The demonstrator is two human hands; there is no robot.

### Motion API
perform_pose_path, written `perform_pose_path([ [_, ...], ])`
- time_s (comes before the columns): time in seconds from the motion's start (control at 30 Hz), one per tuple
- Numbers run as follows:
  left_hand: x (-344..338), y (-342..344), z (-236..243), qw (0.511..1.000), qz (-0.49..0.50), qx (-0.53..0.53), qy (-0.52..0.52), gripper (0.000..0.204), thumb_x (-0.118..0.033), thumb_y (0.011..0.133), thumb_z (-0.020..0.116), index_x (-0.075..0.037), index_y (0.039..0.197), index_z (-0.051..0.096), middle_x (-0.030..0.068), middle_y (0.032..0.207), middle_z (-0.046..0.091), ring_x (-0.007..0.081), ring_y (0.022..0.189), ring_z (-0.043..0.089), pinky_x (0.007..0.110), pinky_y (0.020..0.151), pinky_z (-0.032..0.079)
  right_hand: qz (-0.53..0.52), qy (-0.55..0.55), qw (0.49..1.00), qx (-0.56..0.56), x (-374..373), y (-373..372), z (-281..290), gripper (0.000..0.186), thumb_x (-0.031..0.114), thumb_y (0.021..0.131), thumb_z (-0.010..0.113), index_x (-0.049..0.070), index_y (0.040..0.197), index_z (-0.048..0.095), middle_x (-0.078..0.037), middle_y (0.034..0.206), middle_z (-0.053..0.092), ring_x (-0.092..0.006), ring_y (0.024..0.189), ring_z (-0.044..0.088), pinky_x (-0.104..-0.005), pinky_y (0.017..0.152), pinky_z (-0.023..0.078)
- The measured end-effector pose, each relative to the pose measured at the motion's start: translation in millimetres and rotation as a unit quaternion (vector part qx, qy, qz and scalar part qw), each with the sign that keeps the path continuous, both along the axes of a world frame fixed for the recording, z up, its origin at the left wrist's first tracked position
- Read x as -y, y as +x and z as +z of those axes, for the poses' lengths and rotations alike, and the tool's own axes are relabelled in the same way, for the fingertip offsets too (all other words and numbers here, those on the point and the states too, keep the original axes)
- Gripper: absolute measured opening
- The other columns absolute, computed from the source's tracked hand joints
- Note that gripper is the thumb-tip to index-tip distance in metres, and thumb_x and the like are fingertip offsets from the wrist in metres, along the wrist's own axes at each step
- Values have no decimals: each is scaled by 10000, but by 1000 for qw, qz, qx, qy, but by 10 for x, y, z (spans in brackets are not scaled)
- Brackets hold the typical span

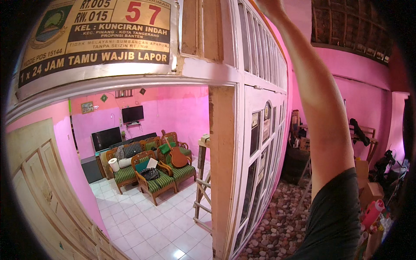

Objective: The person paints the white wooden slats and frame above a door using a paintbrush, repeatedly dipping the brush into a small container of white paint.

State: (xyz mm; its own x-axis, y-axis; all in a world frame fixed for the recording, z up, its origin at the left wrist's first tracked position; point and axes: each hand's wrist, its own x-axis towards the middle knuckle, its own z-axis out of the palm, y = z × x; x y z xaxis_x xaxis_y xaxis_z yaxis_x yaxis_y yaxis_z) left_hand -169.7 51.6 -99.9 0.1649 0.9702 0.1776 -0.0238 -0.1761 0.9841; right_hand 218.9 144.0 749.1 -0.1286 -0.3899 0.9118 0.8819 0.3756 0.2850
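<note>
My right forearm rises from the lower right to the top edge, where only a small part of my right hand point(266, 5) shows beside the upper white wooden frame point(240, 34); its fingers are hidden. Below are a slatted vent point(264, 52) and a white paneled window point(255, 164) with glass panes. A metal sign plate point(99, 65) is fixed above the doorway, next to a bare wooden panel point(199, 30). My left hand is out of view.
An open wooden door point(43, 182) stands left. Inside are green-striped chairs point(154, 182), a guitar point(177, 156), televisions point(132, 113) and a wooden ladder point(201, 195) behind the doorpost point(223, 173). Boxes point(372, 190) and clutter line the right, beside pebble-patterned flooring point(277, 216).
</note>
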Motion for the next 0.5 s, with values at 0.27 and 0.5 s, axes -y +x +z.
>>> perform_pose_path([
  [0.27,-9,-18,63,996,-42,-67,-28,504,-151,858,833,-8,1241,539,105,1117,632,183,1015,607,330,882,510,3,-104,994,41,87,279,-899,184,136,934,724,-30,1007,691,-78,794,710,-141,701,661,-288,576,514],
  [0.5,-69,31,-82,988,-110,-107,-28,579,-125,853,832,13,1315,512,135,1217,637,213,1123,619,359,956,510,-81,-160,984,13,539,125,-2192,282,247,957,697,25,1125,737,-98,853,756,-117,723,688,-299,632,545],
])
